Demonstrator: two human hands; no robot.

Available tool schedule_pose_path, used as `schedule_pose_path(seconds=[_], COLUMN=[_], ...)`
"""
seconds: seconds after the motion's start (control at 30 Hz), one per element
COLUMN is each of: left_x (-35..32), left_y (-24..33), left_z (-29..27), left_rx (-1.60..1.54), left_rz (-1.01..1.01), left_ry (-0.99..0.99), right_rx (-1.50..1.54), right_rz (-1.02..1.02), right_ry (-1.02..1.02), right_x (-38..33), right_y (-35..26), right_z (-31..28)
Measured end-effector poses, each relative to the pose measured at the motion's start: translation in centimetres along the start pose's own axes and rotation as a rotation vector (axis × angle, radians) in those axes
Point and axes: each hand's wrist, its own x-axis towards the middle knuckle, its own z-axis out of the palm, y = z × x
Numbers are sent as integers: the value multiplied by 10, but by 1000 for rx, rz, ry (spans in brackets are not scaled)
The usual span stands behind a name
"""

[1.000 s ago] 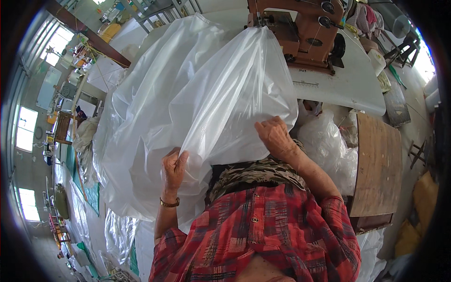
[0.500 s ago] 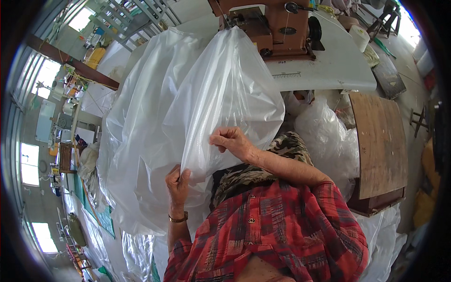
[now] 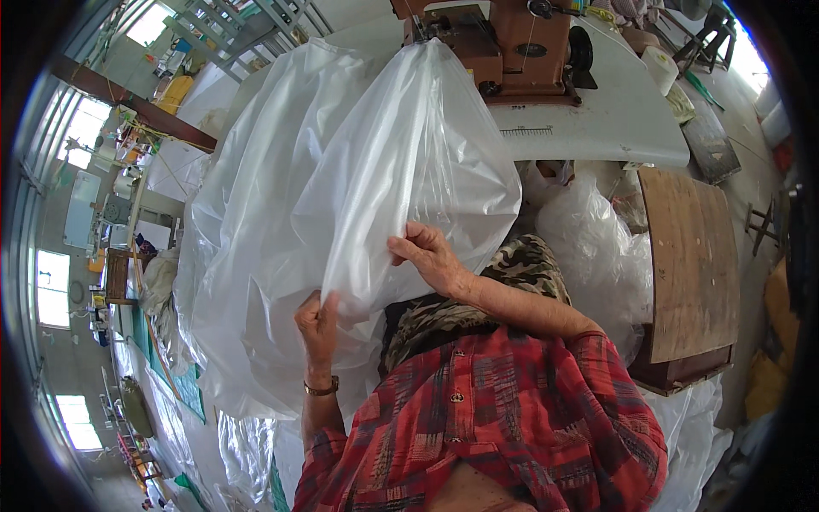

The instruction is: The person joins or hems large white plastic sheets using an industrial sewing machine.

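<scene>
A large translucent white plastic bag (image 3: 341,196) hangs from the sewing machine (image 3: 503,47) down over my lap. My left hand (image 3: 317,324), with a bracelet at the wrist, pinches the bag's lower edge. My right hand (image 3: 429,256) grips the same edge a little higher and to the right, fingers curled over the film. The two hands sit close together. My red plaid shirt and patterned trousers show below them.
The brown sewing machine stands on a white table (image 3: 614,119). A wooden board (image 3: 687,256) lies at the right, beside a heap of clear plastic (image 3: 597,247). More plastic sheeting (image 3: 247,435) trails at lower left. A workshop with windows lies at the far left.
My right hand has slid left along the bag's edge, from the far right of the edge to close beside my left hand. The bag has gathered between them.
</scene>
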Motion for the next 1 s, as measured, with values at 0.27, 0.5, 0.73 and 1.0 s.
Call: schedule_pose_path(seconds=[0.27,0.5,0.73,1.0], left_x=[43,67,81,88], left_y=[-18,81,68,87], left_z=[7,62,72,72], left_rx=[718,67,22,-18], left_rz=[210,401,94,185], left_ry=[-68,-20,-161,-18], right_rx=[-61,-722,-732,-588], right_rz=[-153,-488,-311,-403], right_ry=[47,59,286,543], right_x=[-24,-25,-9,62], right_y=[-15,-15,-56,-51], right_z=[1,5,-41,-91])
